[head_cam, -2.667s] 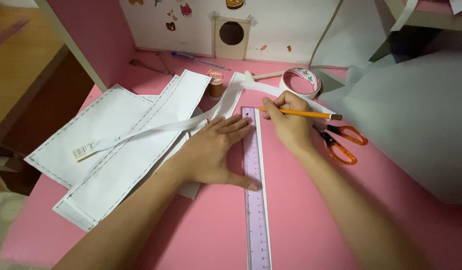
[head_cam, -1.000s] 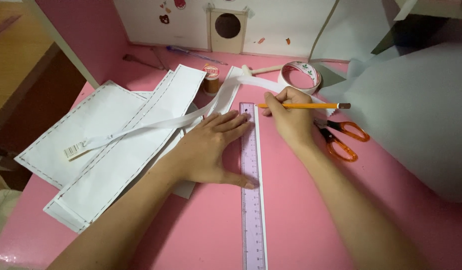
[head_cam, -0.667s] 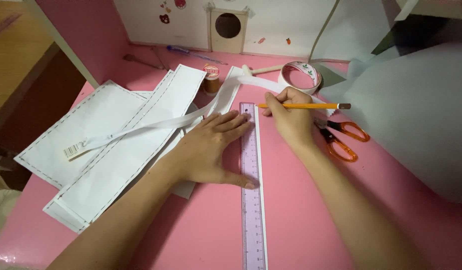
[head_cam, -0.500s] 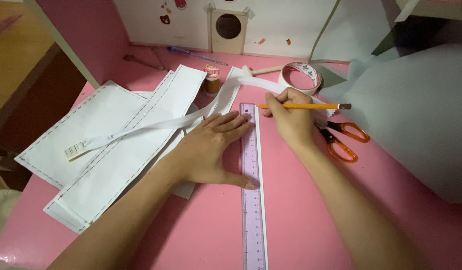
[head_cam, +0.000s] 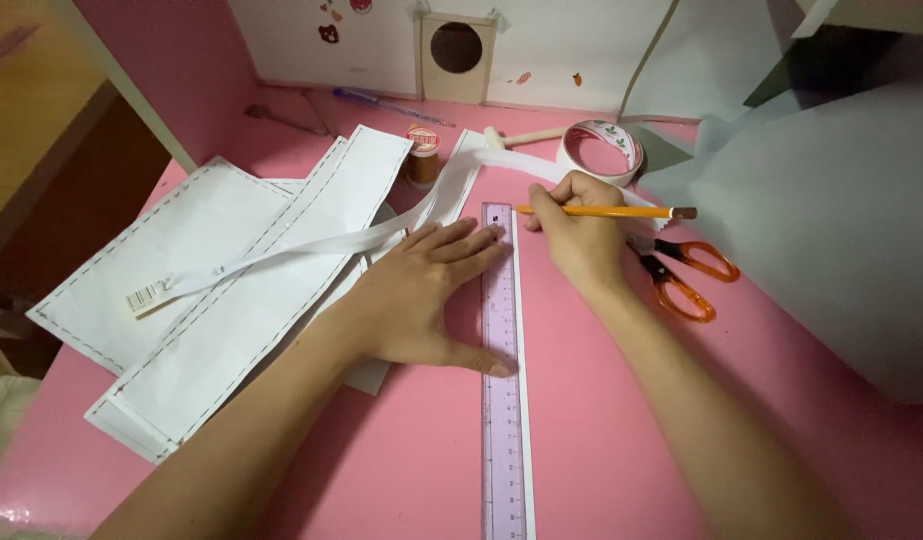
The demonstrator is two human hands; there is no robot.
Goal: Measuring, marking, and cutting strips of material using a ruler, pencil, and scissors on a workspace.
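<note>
My left hand (head_cam: 426,295) lies flat, fingers spread, with its fingertips and thumb pressing on a long clear purple ruler (head_cam: 501,400) that runs up the pink table (head_cam: 601,430). A thin white strip shows along the ruler's right edge. My right hand (head_cam: 579,228) grips a yellow pencil (head_cam: 606,211) held almost level, its tip at the ruler's top right corner. A white ribbon with a barcode tag (head_cam: 281,257) runs from the left across the paper pieces and under my right hand.
White paper pieces with dashed edges (head_cam: 231,290) lie at the left. Orange-handled scissors (head_cam: 681,275) sit right of my right hand. A tape roll (head_cam: 601,150), a thread spool (head_cam: 422,162) and a pen (head_cam: 386,103) are at the back. Grey sheets (head_cam: 831,230) fill the right.
The pencil has swung from tilted to almost level, and its tip has moved up the ruler's right edge to the top. My left hand stays pressed on the ruler.
</note>
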